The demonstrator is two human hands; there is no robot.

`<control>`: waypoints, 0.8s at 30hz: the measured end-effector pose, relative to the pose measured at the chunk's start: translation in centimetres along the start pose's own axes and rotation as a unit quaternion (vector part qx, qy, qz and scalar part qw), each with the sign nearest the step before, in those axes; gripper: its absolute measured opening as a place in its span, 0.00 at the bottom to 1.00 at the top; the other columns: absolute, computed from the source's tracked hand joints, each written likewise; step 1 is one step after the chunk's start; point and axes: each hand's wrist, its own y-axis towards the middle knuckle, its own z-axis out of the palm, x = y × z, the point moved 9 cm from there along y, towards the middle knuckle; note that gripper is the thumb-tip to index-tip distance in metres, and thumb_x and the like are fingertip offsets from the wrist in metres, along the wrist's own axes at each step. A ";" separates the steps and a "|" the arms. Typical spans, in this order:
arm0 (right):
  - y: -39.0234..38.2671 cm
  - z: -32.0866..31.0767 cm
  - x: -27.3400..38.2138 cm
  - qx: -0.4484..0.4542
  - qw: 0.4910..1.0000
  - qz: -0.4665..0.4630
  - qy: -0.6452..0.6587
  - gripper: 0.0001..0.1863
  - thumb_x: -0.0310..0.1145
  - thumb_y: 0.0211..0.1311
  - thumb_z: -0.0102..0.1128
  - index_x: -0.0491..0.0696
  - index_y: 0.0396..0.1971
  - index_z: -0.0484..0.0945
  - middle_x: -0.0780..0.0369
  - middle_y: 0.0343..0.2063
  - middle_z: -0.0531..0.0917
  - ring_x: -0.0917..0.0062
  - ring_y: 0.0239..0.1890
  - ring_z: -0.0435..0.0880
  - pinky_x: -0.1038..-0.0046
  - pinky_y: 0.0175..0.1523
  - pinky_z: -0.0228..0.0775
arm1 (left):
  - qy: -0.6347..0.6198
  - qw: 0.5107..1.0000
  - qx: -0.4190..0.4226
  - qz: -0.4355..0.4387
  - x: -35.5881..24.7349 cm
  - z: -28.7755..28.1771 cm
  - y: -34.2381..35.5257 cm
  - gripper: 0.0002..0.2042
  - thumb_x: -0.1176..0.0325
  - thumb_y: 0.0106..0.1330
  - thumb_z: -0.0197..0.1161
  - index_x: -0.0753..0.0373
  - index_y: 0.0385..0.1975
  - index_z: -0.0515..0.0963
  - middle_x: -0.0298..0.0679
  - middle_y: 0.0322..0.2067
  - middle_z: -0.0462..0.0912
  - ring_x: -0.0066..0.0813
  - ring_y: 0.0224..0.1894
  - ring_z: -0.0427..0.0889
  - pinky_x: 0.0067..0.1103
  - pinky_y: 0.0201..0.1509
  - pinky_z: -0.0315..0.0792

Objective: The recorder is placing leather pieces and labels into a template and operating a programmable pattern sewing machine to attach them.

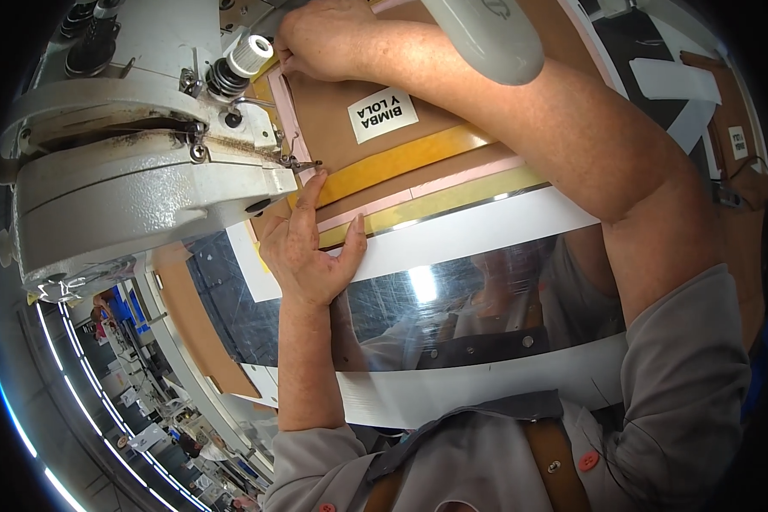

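A brown leather-like panel (pixel 316 119) lies under the head of a white sewing machine (pixel 136 188), edged with pink strips (pixel 384 205) and crossed by a yellow-orange strip (pixel 401 162). A white label with dark print (pixel 382 114) sits on the panel. My left hand (pixel 303 256) rests open on the near left corner, its index fingertip close to the presser foot area (pixel 303 164). Reaching across the panel, my right hand (pixel 324 38) is closed with its fingertips at the panel's far left edge, beside a pink strip. Part of its grip is hidden.
A rounded grey machine part (pixel 491 38) hangs over my right forearm. White sheet (pixel 478 247) and a glossy dark surface (pixel 452 299) lie nearer me. Another labelled brown piece (pixel 738 145) and white strips (pixel 676 81) are at right. Brown board (pixel 198 320) lies at left.
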 end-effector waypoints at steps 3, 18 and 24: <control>0.5 0.6 0.1 0.005 1.000 0.002 -0.014 0.12 0.29 0.61 0.55 0.41 0.32 0.87 0.48 0.36 0.88 0.58 0.44 0.89 0.61 0.51 0.80 | 0.015 0.999 0.020 -0.021 0.0 0.1 0.0 0.31 0.58 0.51 0.73 0.63 0.57 0.81 0.31 0.10 0.64 0.28 0.15 0.71 0.24 0.30 0.68; 3.8 6.7 1.2 0.080 0.992 0.003 -0.096 0.12 0.30 0.62 0.61 0.51 0.43 0.89 0.55 0.40 0.89 0.59 0.44 0.88 0.60 0.51 0.80 | 0.008 1.000 -0.017 0.000 0.0 -0.1 -0.1 0.31 0.58 0.50 0.73 0.61 0.57 0.81 0.36 0.15 0.78 0.31 0.16 0.75 0.25 0.29 0.68; 2.2 3.8 2.4 -0.087 0.985 -0.107 -0.108 0.10 0.28 0.57 0.61 0.45 0.36 0.88 0.52 0.36 0.88 0.59 0.43 0.89 0.60 0.48 0.82 | -0.002 1.000 -0.005 -0.010 0.2 0.2 -0.2 0.31 0.57 0.50 0.73 0.62 0.56 0.81 0.37 0.17 0.80 0.30 0.16 0.75 0.24 0.29 0.68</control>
